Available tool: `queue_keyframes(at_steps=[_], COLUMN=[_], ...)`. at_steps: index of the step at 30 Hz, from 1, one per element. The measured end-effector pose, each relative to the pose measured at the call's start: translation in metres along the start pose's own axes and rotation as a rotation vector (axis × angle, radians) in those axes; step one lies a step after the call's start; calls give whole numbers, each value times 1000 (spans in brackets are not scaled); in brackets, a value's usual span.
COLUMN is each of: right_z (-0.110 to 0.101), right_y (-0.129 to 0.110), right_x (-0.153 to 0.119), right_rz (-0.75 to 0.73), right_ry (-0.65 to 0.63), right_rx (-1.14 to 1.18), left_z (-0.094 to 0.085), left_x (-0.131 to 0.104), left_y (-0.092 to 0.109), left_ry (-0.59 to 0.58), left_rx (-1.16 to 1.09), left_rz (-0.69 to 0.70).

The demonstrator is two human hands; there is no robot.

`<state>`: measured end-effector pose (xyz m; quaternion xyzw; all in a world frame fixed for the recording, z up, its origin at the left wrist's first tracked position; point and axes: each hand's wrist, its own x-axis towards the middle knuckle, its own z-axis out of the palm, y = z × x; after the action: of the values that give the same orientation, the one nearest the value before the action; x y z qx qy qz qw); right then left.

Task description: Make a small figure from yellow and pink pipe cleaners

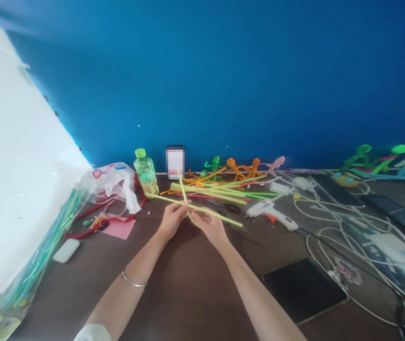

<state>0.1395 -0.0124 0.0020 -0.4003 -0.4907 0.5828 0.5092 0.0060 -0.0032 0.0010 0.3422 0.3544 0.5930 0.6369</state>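
Observation:
Both hands meet above the middle of the dark table. My left hand [173, 220] pinches pale yellow fuzzy stems [223, 219] near the point where they cross. Beside it on the right, my right hand [211, 226] has its fingers closed on the same stems. One stem runs from upper left to lower right, while another points up toward the wall and bends down between the hands. Just behind them lies a pile of loose yellow, green and red stems [216, 192]. The fingertips partly hide the crossing.
A bottle [146, 175] and plastic bag [112, 182] stand back left. Orange figures [236, 169] line the blue wall. Scissors [231, 208], a glue gun [272, 214], white cables and a black tablet [305, 290] lie right. A pink paper [119, 228] and white case [67, 250] lie left.

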Motion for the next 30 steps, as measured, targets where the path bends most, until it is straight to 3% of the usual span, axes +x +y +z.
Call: queue_keyframes(at_steps=[3, 12, 30], right_z=[-4, -5, -5], right_y=[-2, 1, 6], right_x=[1, 3, 5], right_rz=[111, 51, 36], right_ry=[-82, 187, 212], right_rx=[55, 193, 268], left_z=[-1, 3, 4], left_x=[1, 1, 1], left_y=[5, -1, -3], left_ry=[9, -58, -66], left_rx=[-21, 37, 12], left_rz=[-15, -95, -40])
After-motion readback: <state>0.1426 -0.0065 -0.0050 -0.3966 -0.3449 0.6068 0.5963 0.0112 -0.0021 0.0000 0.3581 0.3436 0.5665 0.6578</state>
